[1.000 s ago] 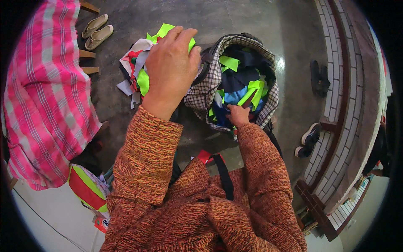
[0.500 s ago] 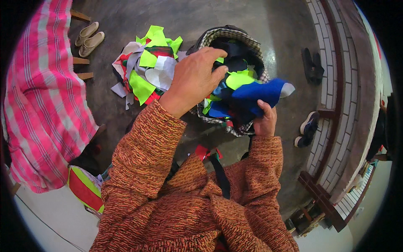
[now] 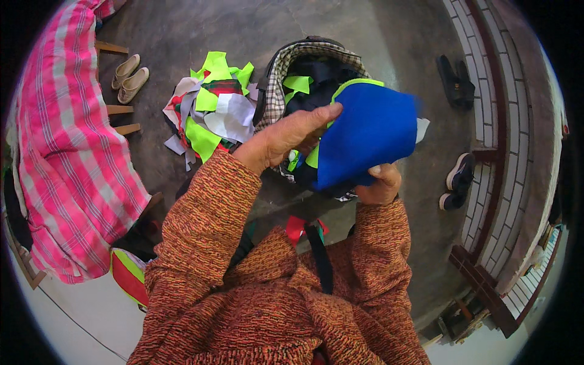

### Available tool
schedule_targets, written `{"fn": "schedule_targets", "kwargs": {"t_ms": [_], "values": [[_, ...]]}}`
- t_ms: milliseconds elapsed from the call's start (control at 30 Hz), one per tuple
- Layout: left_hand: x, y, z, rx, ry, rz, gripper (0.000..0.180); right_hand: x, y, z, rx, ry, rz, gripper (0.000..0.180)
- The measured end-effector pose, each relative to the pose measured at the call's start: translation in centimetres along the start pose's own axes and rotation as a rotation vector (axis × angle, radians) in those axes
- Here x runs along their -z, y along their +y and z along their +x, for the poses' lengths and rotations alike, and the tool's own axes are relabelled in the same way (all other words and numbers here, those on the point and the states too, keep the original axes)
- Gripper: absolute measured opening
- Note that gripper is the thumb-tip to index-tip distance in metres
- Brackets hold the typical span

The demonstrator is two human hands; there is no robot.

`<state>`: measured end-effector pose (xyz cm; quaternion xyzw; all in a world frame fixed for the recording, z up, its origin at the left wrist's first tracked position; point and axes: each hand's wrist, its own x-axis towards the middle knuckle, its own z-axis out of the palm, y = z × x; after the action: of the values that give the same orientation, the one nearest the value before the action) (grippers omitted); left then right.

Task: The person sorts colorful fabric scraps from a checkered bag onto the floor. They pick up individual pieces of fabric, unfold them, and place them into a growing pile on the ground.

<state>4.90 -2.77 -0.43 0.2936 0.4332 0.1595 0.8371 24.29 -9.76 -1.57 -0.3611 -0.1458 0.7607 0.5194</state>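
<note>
A blue fabric piece [image 3: 368, 137] is spread out in front of me, above a dark bag with a checked lining [image 3: 275, 94]. My left hand [image 3: 283, 137] is closed at its left edge, thumb upward and the fingers partly hidden. My right hand [image 3: 380, 184] pinches its lower right edge. From behind the blue fabric, a neon-yellow strip [image 3: 363, 81] shows along the top and a whitish scrap [image 3: 422, 129] at the right. Inside the bag lie dark cloth and a neon-yellow scrap [image 3: 298, 84]; the blue piece covers much of the opening.
Left of the bag, a scrap pile [image 3: 210, 118] of neon, white, grey and red fabric lies on the floor. A pink checked cloth [image 3: 73, 164] drapes the furniture at left, near beige shoes [image 3: 131, 79]. Dark slippers [image 3: 456, 83] and dark shoes [image 3: 459, 180] stand at right.
The blue fabric, folded and narrow before, is now opened out wide and raised. My left hand has come down and right from above the bag to its edge.
</note>
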Motion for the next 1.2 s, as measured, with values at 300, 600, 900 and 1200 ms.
{"fn": "schedule_targets", "kwargs": {"t_ms": [300,600,900,1200], "values": [[1.4,-0.2,0.6,-0.42,0.11,-0.505,0.025,0.4,0.6,2.4,0.223,0.37,-0.157,0.031],[2.7,-0.4,0.2,-0.508,0.093,-0.536,0.026,-1.0,0.7,3.0,0.334,0.398,-0.143,0.04],[2.1,0.1,-0.3,-0.451,0.147,-0.263,0.054,-0.6,0.6,3.2,0.317,0.335,-0.188,0.043],[0.6,-2.4,1.0,-0.456,0.082,-0.22,0.071,-2.2,0.9,2.4,0.168,0.128,-0.2,0.059]]}}
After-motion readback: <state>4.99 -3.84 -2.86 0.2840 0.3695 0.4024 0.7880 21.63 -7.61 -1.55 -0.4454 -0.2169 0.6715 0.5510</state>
